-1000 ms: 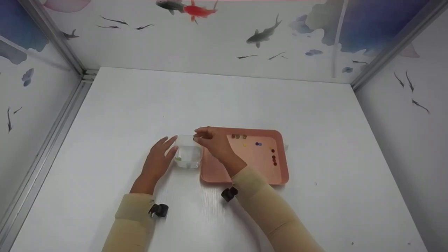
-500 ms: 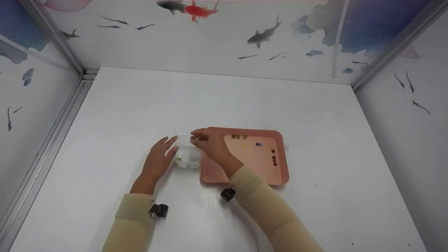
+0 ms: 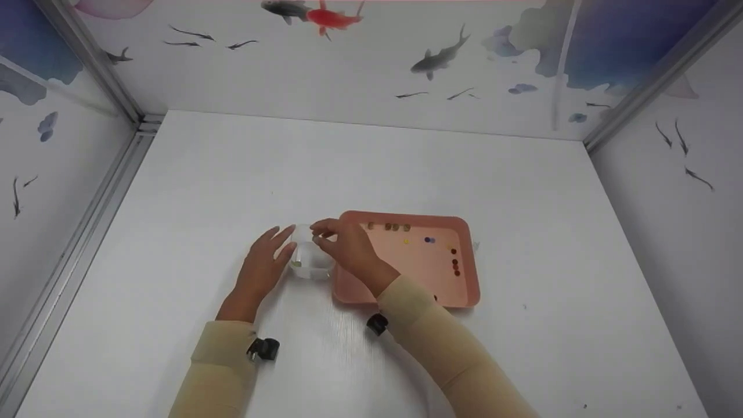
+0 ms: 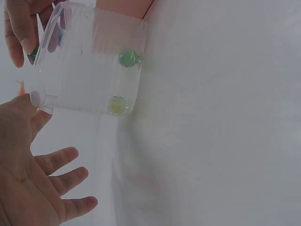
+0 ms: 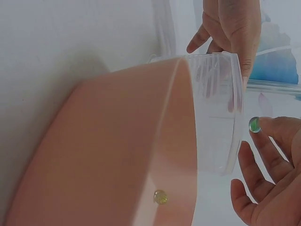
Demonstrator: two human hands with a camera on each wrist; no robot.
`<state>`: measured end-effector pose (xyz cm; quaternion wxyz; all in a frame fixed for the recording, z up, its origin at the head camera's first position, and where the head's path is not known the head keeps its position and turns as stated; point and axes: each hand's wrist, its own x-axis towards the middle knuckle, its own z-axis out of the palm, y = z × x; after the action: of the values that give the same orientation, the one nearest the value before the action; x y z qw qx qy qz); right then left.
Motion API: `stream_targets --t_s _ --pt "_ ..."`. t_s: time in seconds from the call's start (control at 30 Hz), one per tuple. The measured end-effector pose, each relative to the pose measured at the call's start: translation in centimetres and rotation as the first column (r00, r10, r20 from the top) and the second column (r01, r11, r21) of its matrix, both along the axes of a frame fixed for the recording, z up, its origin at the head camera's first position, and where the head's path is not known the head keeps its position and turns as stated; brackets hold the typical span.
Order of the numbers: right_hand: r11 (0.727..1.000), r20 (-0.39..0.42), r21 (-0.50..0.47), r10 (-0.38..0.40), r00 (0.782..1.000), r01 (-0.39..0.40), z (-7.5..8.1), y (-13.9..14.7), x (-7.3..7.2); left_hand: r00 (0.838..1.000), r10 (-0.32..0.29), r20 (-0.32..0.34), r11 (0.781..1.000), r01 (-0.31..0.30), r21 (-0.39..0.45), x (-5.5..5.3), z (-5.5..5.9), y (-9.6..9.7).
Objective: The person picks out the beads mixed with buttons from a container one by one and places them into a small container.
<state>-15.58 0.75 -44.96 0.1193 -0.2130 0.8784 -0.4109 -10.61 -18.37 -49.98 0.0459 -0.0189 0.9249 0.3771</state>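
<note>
A clear plastic box (image 3: 313, 273) stands on the table against the left side of a pink tray (image 3: 473, 267). My left hand (image 3: 261, 270) touches the box's left side with thumb and forefinger, its other fingers spread straight in the left wrist view. Over the box's right part, my right hand (image 3: 354, 249) pinches a green glass marble (image 5: 254, 124) between thumb and forefinger, close above the rim in the right wrist view. Through the plastic, a green marble (image 4: 128, 58) and a yellowish marble (image 4: 117, 105) show at the bottom of the box.
Several marbles lie in the tray: amber marbles (image 3: 395, 227) along its far side, a dark blue marble (image 3: 427, 240) beside a lighter one, and dark red marbles (image 3: 455, 264) at the right. Patterned panels (image 3: 360, 75) enclose the white table (image 3: 232, 162) at back and sides.
My right hand has moved slightly left and nearer to me over the box, uncovering another amber marble at the tray's far left. The left hand stays in place.
</note>
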Motion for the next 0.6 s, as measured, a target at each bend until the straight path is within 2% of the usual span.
stream_targets --t_s 0.6 --pt "0.988 -0.106 0.133 0.096 0.990 -0.082 -0.46 -0.26 0.24 1.000 -0.003 -0.007 1.000 0.003 0.018 0.07 0.06 -0.03"
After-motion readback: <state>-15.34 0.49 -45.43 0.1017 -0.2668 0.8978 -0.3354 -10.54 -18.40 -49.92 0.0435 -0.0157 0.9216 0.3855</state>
